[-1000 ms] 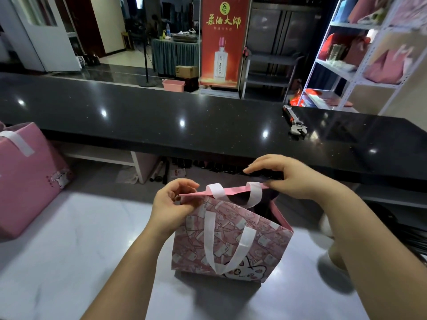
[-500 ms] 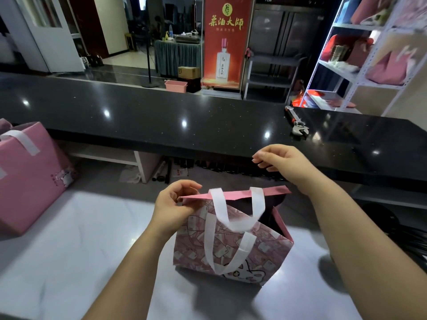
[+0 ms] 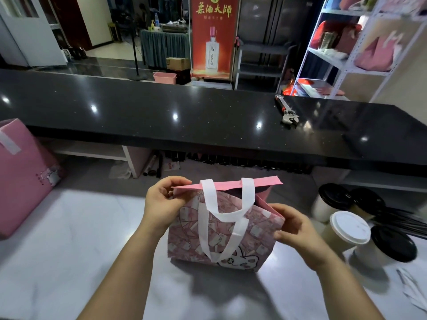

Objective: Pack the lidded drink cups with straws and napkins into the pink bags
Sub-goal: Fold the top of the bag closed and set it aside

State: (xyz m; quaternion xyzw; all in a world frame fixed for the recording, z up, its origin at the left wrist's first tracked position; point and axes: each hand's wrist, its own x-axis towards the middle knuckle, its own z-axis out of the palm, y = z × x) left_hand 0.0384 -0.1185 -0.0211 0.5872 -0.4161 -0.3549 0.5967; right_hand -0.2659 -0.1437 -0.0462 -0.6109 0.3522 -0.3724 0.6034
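Two pink bags were in view. One patterned pink bag (image 3: 221, 234) stood upright at the middle of the white marbled table (image 3: 69, 239), mouth open, between the hands. It was flat-sided and looked like paper, printed with small white squares and a cartoon animal face low on the front. Two flat white ribbon handles (image 3: 227, 212) drooped over the front.

Left hand (image 3: 164, 204) pinched the far rim at its left corner, thumb and fingers curled on the pink edge. Right hand (image 3: 298, 229) pinched the right end of the near rim, fingers curled on the fold. The hands were apart, one at each side of the bag, with bare forearms reaching in from the bottom edge.

Second pink bag (image 3: 25, 179), plain with a white strap, stood at the table's left edge, well apart.

Four lidded cups (image 3: 332, 202) stood right of the patterned bag, three with black lids and one with a white lid (image 3: 349, 227). They were round with pale bodies. The white-lidded cup was nearest the right hand, not touching it. A bunch of thin black straws (image 3: 402, 221) lay behind the cups; their count could not be told. Blurred white pieces lay at the lower right, and what they were could not be told.

Behind ran a glossy speckled black table (image 3: 184, 118) with one metal wrench (image 3: 287, 113) on it. Further back were one red banner (image 3: 211, 38) and one white shelf (image 3: 342, 65) holding pink items.
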